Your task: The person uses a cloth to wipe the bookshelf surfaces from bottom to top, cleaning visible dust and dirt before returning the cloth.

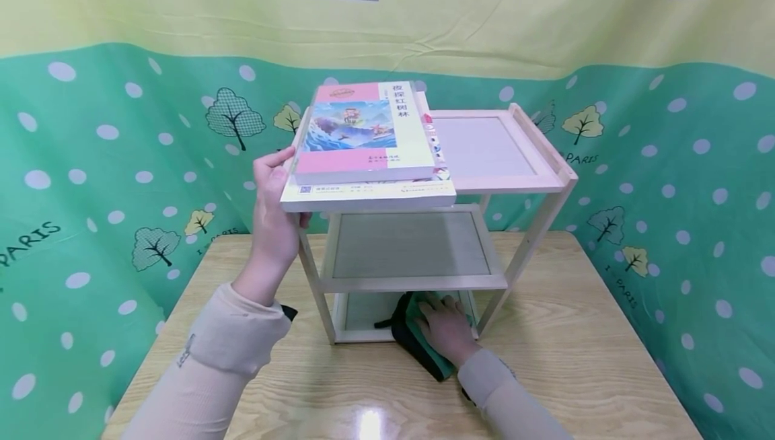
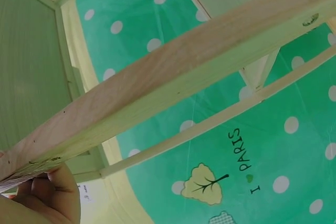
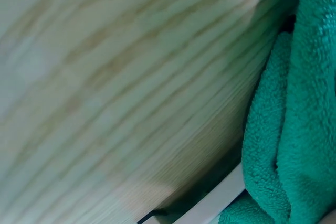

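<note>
A wooden shelf unit (image 1: 412,248) stands toward the back edge of the tabletop (image 1: 303,386), its open front facing the person. The left hand (image 1: 272,218) grips the frame at the front-left corner of the top board (image 1: 478,147), fingers curled beneath the wood, probably to steady it against the other hand's pressure; whether it also touches the books is unclear. The pink book (image 1: 351,124) lies flat on a larger book (image 1: 369,201), both at the top board's left edge, perhaps stacked wide-side-down for stability. The right hand (image 1: 447,325) rests, fingers spread, on a green cloth (image 3: 307,114), pressing rather than clutching it. That cloth lies across the front edge of the bottom board (image 1: 363,315), right of its middle, seemingly because the low tier is easiest to reach from there.
</note>
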Action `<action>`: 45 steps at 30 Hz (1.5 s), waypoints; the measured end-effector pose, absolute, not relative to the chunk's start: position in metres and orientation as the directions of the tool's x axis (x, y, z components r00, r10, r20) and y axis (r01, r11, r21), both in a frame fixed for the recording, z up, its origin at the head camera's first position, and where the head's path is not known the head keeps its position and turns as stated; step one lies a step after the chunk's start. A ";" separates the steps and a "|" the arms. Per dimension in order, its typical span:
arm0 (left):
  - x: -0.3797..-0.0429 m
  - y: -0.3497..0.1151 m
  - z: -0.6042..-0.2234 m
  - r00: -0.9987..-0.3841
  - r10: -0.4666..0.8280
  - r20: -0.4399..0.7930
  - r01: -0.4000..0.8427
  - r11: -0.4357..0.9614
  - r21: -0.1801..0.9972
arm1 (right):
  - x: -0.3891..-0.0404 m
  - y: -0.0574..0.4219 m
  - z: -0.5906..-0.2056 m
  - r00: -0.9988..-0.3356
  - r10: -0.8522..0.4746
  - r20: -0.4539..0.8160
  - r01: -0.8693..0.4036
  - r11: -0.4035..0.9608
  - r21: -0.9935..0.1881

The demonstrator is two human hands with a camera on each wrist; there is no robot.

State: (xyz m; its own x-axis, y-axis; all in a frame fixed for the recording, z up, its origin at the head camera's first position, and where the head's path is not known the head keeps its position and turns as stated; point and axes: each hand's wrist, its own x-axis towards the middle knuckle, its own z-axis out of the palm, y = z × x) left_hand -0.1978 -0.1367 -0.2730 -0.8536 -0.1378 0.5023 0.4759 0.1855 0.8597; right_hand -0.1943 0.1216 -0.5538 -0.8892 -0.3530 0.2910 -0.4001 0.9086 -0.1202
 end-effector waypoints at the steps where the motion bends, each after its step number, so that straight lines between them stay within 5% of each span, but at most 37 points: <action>1: -0.198 -0.136 -0.273 -0.854 -0.139 0.502 0.475 0.184 0.860 | -0.195 0.121 -0.554 -0.889 -0.355 0.290 -0.401 0.908 -0.118; 45: -0.199 -0.138 -0.274 -0.849 -0.138 0.510 0.482 0.192 0.855 | -0.195 0.104 -0.552 -0.856 -0.408 0.318 -0.466 0.875 -0.133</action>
